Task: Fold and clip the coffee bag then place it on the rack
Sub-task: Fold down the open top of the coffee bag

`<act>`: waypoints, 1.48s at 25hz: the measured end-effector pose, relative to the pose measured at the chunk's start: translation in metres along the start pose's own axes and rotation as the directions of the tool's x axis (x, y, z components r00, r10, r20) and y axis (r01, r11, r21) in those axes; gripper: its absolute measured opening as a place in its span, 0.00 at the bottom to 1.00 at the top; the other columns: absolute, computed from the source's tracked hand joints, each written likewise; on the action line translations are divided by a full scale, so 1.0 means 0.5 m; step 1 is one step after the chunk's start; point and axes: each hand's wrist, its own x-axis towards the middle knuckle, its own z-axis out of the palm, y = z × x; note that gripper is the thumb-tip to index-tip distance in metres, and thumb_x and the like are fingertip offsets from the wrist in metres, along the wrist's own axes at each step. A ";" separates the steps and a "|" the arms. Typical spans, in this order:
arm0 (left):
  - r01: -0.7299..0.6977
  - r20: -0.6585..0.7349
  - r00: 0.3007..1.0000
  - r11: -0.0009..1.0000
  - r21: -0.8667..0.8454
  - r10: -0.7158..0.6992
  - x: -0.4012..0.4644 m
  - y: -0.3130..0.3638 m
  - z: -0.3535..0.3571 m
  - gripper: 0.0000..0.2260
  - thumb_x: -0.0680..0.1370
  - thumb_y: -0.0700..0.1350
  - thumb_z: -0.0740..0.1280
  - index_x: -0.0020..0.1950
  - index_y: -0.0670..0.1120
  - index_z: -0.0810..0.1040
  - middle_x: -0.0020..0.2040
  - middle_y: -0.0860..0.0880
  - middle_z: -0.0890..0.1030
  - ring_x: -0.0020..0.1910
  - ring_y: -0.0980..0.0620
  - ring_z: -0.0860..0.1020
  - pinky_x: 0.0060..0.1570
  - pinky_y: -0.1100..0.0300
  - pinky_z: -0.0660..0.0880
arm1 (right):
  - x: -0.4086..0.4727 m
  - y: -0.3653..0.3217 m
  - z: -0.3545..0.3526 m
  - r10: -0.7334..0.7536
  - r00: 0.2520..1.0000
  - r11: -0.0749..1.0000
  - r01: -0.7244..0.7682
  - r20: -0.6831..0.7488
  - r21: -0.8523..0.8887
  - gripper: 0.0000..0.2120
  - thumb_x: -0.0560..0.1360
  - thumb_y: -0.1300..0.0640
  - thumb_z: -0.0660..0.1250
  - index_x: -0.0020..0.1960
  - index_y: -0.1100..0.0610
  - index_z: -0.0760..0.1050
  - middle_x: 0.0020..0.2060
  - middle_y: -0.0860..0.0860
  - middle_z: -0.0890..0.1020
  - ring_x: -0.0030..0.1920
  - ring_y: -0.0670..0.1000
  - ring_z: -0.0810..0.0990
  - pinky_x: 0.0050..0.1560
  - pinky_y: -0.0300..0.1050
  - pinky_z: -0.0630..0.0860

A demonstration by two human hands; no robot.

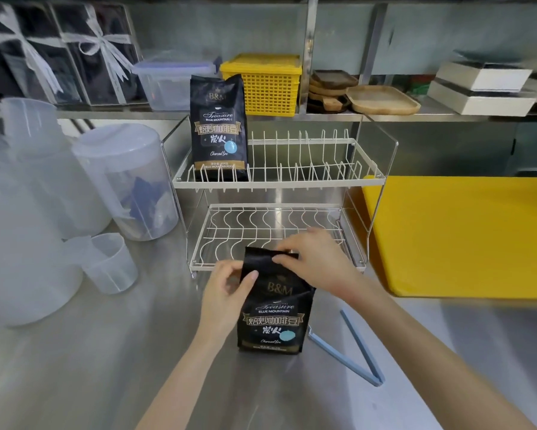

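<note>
A black coffee bag [273,318] stands upright on the steel counter in front of a white two-tier wire rack [273,181]. My left hand [226,290] pinches the bag's upper left edge, thumb on its front. My right hand [313,259] grips the top right corner, where the top looks bent over. A blue bag clip [351,352] lies spread in a V on the counter just right of the bag. A second identical coffee bag [219,128] stands on the left of the rack's upper tier.
Clear plastic pitchers [130,181] and a measuring cup [112,262] crowd the left side. A yellow cutting board [459,234] lies to the right of the rack. On the back shelf are a yellow basket [264,85], wooden trays [382,99] and boxes.
</note>
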 end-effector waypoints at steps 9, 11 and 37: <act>0.198 0.285 0.934 0.977 0.086 -0.214 -0.004 -0.008 0.009 0.04 0.69 0.47 0.70 0.38 0.56 0.77 0.37 0.56 0.83 0.37 0.58 0.81 0.34 0.69 0.76 | -0.026 0.005 -0.018 -0.005 1.000 0.969 0.000 0.020 0.247 0.07 0.72 0.53 0.65 0.48 0.51 0.80 0.45 0.49 0.85 0.46 0.47 0.79 0.50 0.50 0.78; 0.207 0.211 0.953 0.975 0.075 -0.219 -0.006 -0.016 0.015 0.05 0.70 0.47 0.70 0.35 0.55 0.78 0.35 0.55 0.83 0.36 0.56 0.82 0.36 0.65 0.78 | -0.028 0.017 -0.017 0.032 0.999 0.962 -0.040 0.032 0.270 0.07 0.71 0.52 0.66 0.48 0.51 0.80 0.46 0.49 0.84 0.47 0.47 0.79 0.51 0.50 0.78; 0.245 0.316 0.919 0.969 0.011 -0.236 -0.017 -0.048 -0.008 0.07 0.71 0.42 0.69 0.41 0.55 0.80 0.34 0.66 0.83 0.39 0.66 0.80 0.35 0.77 0.72 | -0.137 0.108 0.141 0.455 0.889 0.496 -0.209 -0.047 0.843 0.05 0.71 0.59 0.67 0.41 0.49 0.77 0.40 0.45 0.83 0.42 0.40 0.81 0.39 0.30 0.78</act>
